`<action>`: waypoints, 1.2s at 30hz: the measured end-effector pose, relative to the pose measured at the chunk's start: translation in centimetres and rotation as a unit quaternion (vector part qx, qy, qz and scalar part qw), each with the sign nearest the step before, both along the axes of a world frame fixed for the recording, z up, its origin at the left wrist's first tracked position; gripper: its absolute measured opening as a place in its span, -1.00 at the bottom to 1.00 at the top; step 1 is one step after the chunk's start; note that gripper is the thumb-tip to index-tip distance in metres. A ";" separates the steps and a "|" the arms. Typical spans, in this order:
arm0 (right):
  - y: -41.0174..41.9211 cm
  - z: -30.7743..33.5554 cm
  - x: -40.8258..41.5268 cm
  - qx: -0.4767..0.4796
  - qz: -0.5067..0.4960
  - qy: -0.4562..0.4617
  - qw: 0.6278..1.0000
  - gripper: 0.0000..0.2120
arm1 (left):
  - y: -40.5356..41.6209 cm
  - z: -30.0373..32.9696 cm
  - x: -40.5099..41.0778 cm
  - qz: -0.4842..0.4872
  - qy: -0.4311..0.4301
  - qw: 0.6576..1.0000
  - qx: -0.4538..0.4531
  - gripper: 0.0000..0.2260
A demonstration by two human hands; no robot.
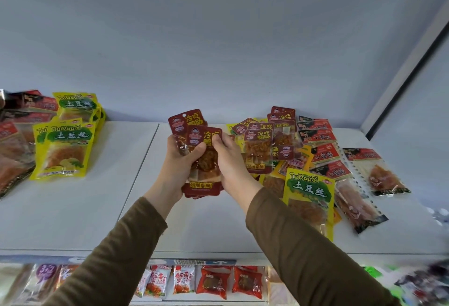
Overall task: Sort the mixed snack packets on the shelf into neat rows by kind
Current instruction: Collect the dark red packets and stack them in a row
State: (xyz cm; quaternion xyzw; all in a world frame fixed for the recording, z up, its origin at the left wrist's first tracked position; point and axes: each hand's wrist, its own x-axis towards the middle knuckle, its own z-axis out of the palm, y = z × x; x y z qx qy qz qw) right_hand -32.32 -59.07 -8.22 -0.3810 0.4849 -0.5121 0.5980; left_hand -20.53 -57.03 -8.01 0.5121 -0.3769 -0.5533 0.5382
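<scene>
A white shelf (102, 220) carries snack packets partly sorted by kind. At far left, yellow potato-shred packets (64, 150) stand overlapped in a group beside darker red packs (14, 160), apparently already gathered. At right lies the unsorted heap (303, 160), where maroon, yellow and black-and-red packets overlap at all angles, with one yellow packet (308, 198) nearest. Above the bare middle of the shelf, the left hand (179, 160) is curled round a small stack of maroon packets (201, 157), likely collecting one kind before laying a row. The right hand (228, 160) pinches the front packet's upper edge, seemingly squaring it against the others.
</scene>
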 end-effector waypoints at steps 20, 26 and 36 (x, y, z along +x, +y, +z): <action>-3.5 -1.0 -11.9 -0.083 -0.067 0.629 0.770 0.06 | -0.4 -1.8 -0.3 -0.017 0.044 0.998 0.048 -0.56; -2.5 0.2 -12.8 -0.161 -0.111 0.497 0.846 -0.14 | -0.7 -2.1 -1.2 -0.020 0.041 0.997 0.055 -0.54; 0.6 3.0 -9.4 -0.265 -0.003 0.364 0.893 -0.17 | -1.7 -1.4 -2.1 -0.007 0.048 0.997 0.059 -0.58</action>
